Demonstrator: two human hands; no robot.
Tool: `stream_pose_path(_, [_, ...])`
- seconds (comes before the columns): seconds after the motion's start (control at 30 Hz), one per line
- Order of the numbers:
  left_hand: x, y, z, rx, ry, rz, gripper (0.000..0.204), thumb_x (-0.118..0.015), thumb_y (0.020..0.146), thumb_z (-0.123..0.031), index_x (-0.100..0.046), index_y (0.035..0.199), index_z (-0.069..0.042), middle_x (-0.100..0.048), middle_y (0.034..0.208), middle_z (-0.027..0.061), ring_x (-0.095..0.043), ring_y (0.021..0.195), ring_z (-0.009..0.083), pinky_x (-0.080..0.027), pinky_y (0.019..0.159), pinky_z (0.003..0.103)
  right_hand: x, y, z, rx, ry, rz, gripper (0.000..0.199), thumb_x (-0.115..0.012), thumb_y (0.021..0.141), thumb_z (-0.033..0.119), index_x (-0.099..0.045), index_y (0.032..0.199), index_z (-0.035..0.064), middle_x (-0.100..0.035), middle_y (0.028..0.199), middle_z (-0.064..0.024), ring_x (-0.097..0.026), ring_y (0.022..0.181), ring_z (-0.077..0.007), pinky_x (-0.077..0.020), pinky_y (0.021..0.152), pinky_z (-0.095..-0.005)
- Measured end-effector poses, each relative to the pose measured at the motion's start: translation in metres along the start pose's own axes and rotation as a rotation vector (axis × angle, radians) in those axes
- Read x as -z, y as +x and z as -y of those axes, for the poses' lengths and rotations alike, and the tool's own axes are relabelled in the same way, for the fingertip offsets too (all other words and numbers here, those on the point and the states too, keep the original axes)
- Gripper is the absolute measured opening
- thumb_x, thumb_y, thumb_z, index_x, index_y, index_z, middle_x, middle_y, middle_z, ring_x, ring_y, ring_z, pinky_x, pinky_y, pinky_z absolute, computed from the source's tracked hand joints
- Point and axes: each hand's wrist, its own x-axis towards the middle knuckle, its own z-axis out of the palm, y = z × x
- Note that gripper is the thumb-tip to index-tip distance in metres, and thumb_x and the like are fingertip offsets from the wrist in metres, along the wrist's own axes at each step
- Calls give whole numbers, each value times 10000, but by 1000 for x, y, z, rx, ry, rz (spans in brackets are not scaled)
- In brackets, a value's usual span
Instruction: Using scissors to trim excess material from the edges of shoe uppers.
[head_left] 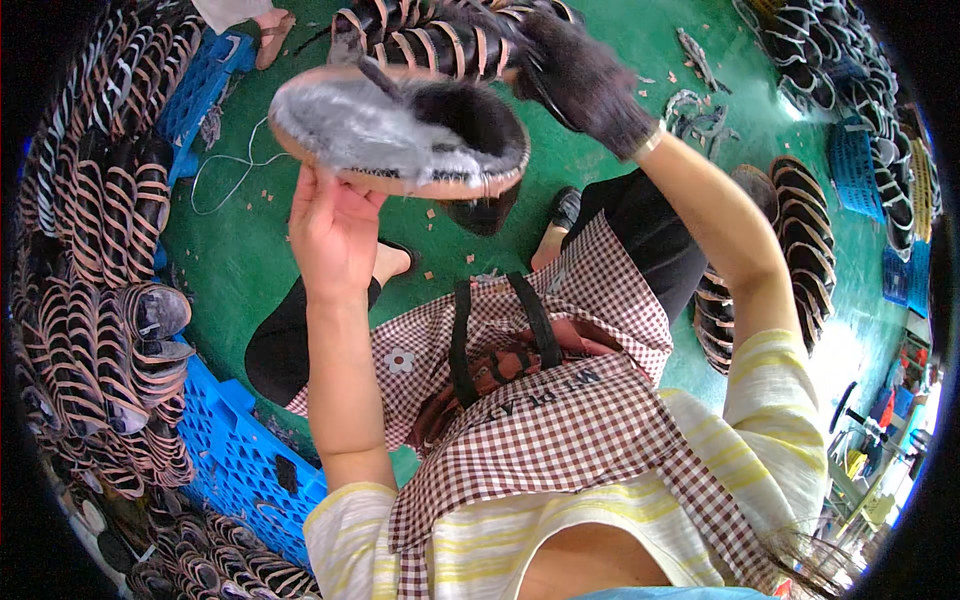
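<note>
Raised in front of me is a shoe (355,125) with a fuzzy grey upper, a dark opening and a tan sole edge. My bare left hand (335,230) grips it from below, thumb and fingers against the sole side. To the right of the shoe, near its opening end, is my right hand (580,80) in a dark knitted glove. Motion blurs the gloved fingers, so whether they hold anything is unclear. Just beyond the shoe, a row of dark shoes (440,50) with tan edges lies close-packed on the floor.
Stacked shoes (120,200) line the left side, beside blue plastic crates (240,450). More shoe rows (800,240) stand by my right leg. Grey scraps (700,115) and a white cord (225,160) lie on the green floor (215,260). Another person's foot (272,40) shows at far left.
</note>
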Motion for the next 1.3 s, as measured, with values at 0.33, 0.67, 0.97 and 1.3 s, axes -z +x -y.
stream_pose_path(0.33, [-3, -17, -25, -55, 151, -25, 382, -415, 905, -121, -357, 1276, -49, -404, 1299, 124, -420, 1177, 284, -351, 974, 485, 54, -31, 91, 165, 51, 232, 647, -754, 516, 372, -529, 1067, 118, -573, 880, -96, -581, 755, -277, -424, 619, -392])
stream_pose_path(0.67, [-5, -22, -21, 9, 53, 65, 342, -416, 908, -92, -395, 1243, -30, -468, 1237, 127, -466, 1135, 272, -375, 959, 463, 61, -24, 112, 148, 23, 261, 638, -765, 517, 289, -534, 1071, 73, -581, 764, -93, -554, 636, -305, -404, 562, -383])
stream_pose_path(0.97, [-20, -29, -3, 100, 447, -14, 284, -442, 899, -92, -466, 1166, 4, -525, 1158, 163, -547, 1036, 291, -440, 902, 461, 60, -23, 124, 80, -26, 274, 656, -767, 513, 345, -535, 1064, 75, -574, 745, -99, -539, 625, -321, -406, 556, -386])
stream_pose_path(1.3, [-31, -29, 13, 108, 578, -20, 176, -496, 887, -78, -577, 1006, 25, -629, 913, 65, -571, 847, 111, -457, 755, 259, 59, -19, 138, -124, 66, 414, 611, -774, 516, 408, -558, 986, 82, -573, 777, -126, -555, 681, -358, -427, 565, -441])
